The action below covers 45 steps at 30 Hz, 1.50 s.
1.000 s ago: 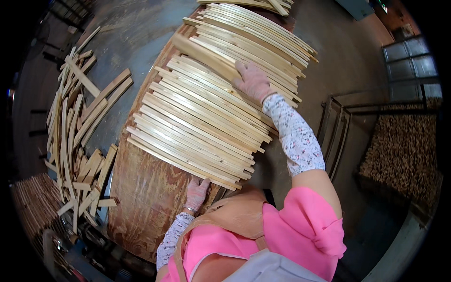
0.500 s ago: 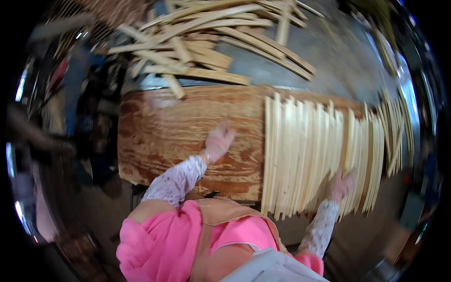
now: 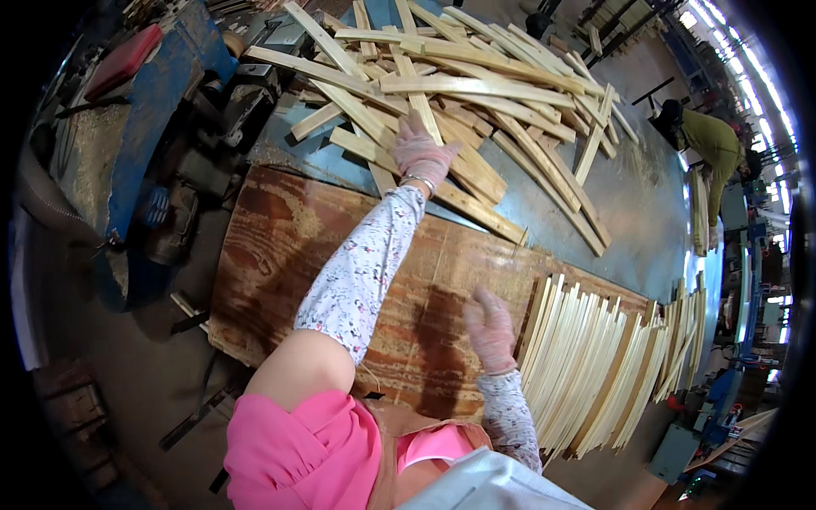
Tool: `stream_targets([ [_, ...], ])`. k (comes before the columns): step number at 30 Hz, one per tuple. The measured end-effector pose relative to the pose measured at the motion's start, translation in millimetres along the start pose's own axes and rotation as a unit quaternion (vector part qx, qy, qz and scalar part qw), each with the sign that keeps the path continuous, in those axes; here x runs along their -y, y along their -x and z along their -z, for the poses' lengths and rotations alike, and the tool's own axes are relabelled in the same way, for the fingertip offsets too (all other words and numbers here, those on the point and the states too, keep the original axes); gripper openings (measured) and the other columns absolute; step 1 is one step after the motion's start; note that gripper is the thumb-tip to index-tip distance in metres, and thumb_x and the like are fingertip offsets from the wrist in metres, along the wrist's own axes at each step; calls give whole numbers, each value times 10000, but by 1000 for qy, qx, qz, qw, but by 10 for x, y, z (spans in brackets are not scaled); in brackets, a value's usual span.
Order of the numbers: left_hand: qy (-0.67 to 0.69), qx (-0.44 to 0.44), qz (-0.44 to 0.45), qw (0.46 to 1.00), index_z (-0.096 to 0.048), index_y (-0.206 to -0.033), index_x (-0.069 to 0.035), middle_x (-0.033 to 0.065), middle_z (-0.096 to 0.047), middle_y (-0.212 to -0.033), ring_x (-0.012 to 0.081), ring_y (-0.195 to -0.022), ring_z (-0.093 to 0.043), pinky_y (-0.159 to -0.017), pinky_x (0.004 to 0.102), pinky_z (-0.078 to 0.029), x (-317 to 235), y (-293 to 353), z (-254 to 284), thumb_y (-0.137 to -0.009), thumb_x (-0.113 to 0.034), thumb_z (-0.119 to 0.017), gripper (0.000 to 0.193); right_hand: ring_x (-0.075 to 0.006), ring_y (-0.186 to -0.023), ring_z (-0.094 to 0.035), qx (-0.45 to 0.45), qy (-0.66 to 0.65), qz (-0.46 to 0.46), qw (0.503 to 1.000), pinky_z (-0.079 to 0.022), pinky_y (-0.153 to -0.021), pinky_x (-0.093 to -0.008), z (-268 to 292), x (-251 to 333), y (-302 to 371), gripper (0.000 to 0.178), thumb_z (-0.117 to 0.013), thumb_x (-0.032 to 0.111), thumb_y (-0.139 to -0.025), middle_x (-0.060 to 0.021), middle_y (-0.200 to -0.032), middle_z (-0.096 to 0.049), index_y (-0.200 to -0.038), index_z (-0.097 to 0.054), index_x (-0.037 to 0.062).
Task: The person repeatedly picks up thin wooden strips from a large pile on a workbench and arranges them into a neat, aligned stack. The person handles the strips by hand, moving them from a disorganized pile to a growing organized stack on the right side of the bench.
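My left hand (image 3: 422,158), in a thin clear glove, reaches forward to a loose pile of pale wooden strips (image 3: 476,85). Its fingers lie stretched over the near end of one wooden strip (image 3: 414,82), with the thumb spread to the right; they do not look closed round it. Above the brown plywood board (image 3: 289,246), my right hand (image 3: 490,333) is held up, gloved too. Its fingers are slightly blurred but extended, holding nothing. Just right of it, narrow wooden strips (image 3: 578,365) lie side by side in a row on the board.
The pile rests on a grey-blue metal table (image 3: 633,212) beyond the plywood. A blue machine (image 3: 161,110) with a red pad stands at the left. More strips (image 3: 682,327) lie right of the row. Another person (image 3: 714,144) bends over at the far right.
My left hand has moved forward from above the plywood to the pile. My right hand has left the row of strips and moved left over the board. The view has turned and shifted.
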<state>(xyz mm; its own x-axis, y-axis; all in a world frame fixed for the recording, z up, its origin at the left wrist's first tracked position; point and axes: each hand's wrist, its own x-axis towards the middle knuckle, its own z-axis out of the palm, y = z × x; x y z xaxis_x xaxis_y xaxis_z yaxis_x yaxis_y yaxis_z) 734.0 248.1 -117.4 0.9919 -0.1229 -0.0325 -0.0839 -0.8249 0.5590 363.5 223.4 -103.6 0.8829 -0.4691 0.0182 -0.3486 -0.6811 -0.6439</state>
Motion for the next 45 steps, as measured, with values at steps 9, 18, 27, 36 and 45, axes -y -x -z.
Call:
stream_targets([
  [9, 393, 49, -93, 913, -378, -1528, 46, 237, -691, -1196, 343, -1140, -697, -977, 498, -557, 769, 711, -201, -869, -122, -755, 777, -241, -1295, -643, -32, -349, -126, 928, -498, -1134, -378, -577, 435, -1203, 723, -719, 151, -1021, -161, -1423, -676, -1635, -389, -40],
  [18, 33, -76, -550, 831, -692, -1248, -85, 141, -663, -1115, 298, -1048, -638, -930, 463, -510, 342, 579, 519, -966, -385, -700, 412, -207, -864, -732, 211, -374, -297, 853, -628, -779, -327, -1305, -88, -1109, 443, -698, 216, -1038, -96, -1008, -727, -1373, -585, -51],
  [27, -166, 192, -398, 882, -381, -1500, 64, 151, -741, -929, 294, -750, -758, -544, 433, -588, 155, -158, 167, -1030, -322, -589, 643, -249, -830, -757, 64, -632, -325, 700, -649, -672, -326, -617, -33, -780, 583, -751, 380, -1029, -193, -1184, -722, -1378, -533, -33],
  [36, -31, 321, -434, 841, -730, -1277, -31, 220, -753, -1176, 387, -1085, -725, -968, 471, -574, 87, 194, 387, -939, -432, -676, 527, -208, -807, -698, -12, -673, -376, 637, -602, -765, -339, -704, -419, -1100, 409, -671, 209, -1000, -110, -971, -727, -1325, -626, -34],
  [45, -338, 105, -386, 852, -469, -1603, -146, 122, -726, -1287, 318, -1121, -718, -1004, 463, -537, -389, -1722, -356, -999, -298, -581, 633, -169, -880, -670, -31, -556, -399, 728, -593, -760, -325, -471, -479, -607, 690, -763, 180, -955, -115, -1102, -707, -1548, -440, 40],
])
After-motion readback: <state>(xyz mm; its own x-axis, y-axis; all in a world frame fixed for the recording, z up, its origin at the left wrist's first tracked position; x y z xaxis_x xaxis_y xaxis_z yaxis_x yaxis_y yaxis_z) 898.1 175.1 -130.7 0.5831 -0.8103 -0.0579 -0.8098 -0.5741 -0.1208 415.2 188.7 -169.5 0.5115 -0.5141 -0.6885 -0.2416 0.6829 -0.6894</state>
